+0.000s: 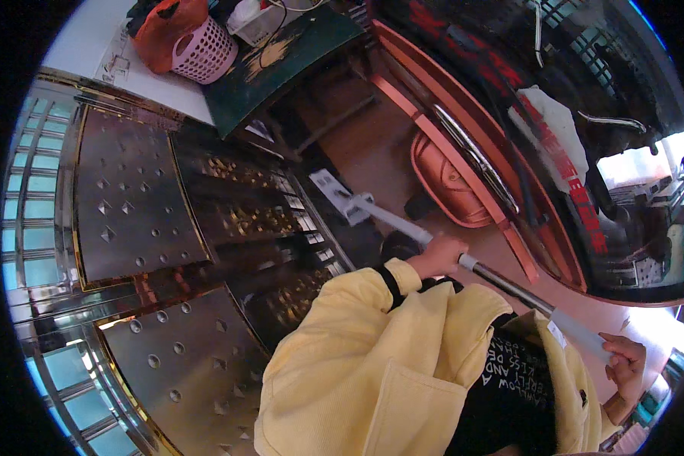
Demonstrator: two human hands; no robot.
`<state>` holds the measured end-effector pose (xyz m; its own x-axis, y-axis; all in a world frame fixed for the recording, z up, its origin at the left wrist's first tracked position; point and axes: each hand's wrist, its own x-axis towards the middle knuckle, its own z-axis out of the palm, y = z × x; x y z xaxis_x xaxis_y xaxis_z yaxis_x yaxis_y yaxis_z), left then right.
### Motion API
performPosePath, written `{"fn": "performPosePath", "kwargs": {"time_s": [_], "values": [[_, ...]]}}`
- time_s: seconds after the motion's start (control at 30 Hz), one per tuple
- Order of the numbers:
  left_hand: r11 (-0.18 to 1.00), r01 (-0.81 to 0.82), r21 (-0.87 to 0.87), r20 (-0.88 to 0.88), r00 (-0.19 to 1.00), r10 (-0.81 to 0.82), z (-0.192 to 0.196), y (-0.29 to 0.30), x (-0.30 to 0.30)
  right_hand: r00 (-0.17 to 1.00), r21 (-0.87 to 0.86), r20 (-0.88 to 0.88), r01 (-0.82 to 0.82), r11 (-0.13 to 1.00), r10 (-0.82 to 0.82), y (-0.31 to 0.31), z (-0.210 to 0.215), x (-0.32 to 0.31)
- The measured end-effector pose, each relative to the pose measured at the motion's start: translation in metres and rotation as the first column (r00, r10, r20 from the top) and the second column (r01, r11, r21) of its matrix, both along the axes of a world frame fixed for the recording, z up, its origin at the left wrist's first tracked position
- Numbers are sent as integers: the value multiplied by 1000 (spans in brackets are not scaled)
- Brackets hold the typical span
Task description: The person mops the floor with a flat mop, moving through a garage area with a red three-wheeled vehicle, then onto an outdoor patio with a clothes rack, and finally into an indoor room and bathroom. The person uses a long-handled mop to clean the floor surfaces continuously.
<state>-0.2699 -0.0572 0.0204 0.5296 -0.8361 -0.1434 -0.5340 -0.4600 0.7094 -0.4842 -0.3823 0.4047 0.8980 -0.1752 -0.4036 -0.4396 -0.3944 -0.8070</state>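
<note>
Obs.: you hold a long-handled flat mop (403, 222) in both hands, and every place below is given relative to it.

Left hand (439, 255): fingers clenched round the shaft about midway, just below where the white sleeve gives way to bare metal. Yellow sleeve bent at the elbow, forearm running up toward the shaft. This grip likely steers the head.

Right hand (625, 365): fingers wrapped round the white upper grip at the shaft's far end, wrist low, near the picture's lower right. Two hands well apart on the shaft give leverage; that looks like the reason for the spacing.

Mop head (334, 194): flat, white, lying on the reddish-brown floor (365, 144) at the lower end of the shaft, just beside the dark studded metal door panels (140, 197). The shaft slants from the head up to your right hand.

Beyond the head: a dark green table (281, 64) and a pink basket (205, 49). To the shaft's right: an orange-framed glass door (471, 129) with a metal bar handle (475, 163), and a copper-coloured tub (444, 178) near it.
</note>
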Motion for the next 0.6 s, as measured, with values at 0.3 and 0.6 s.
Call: {"fn": "performPosePath", "kwargs": {"time_s": [0.3, 0.6], "values": [[997, -71, 42, 247, 967, 58, 22, 82, 151, 945, 65, -189, 281, 957, -265, 88, -67, 62], [962, -176, 210, 242, 962, 123, -104, 241, 344, 842, 313, -536, 265, 912, -61, 258, -160, 294]]}}
